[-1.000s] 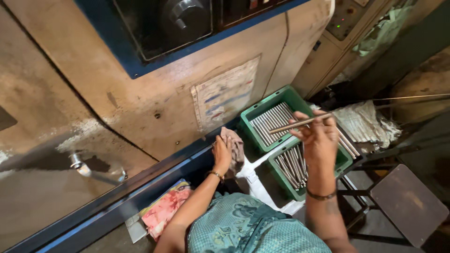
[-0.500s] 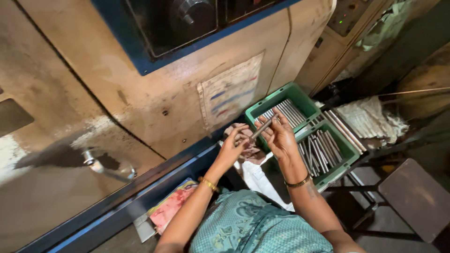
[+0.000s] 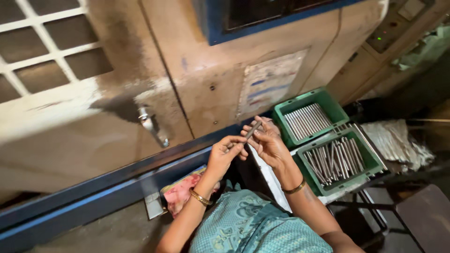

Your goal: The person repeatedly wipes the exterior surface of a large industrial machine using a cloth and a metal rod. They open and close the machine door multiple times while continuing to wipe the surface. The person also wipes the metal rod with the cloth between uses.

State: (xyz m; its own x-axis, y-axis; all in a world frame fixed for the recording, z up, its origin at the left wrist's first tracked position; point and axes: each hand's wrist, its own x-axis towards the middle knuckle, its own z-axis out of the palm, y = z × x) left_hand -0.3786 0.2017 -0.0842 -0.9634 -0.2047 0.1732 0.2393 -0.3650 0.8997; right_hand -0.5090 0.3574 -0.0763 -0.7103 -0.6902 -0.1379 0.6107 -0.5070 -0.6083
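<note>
I held a thin metal rod between both hands in front of the worn machine door, my left hand pinching its lower end and my right hand closed round its upper part, with two green trays of rods just to my right.

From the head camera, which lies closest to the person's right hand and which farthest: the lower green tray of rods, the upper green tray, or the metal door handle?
Measured from the right hand:
1. Lower green tray, just to its right, full of jumbled metal rods.
2. Upper green tray, up and to the right, with rods laid in neat rows.
3. Metal door handle, well off to the left on the machine's panel, beyond the left hand.
</note>
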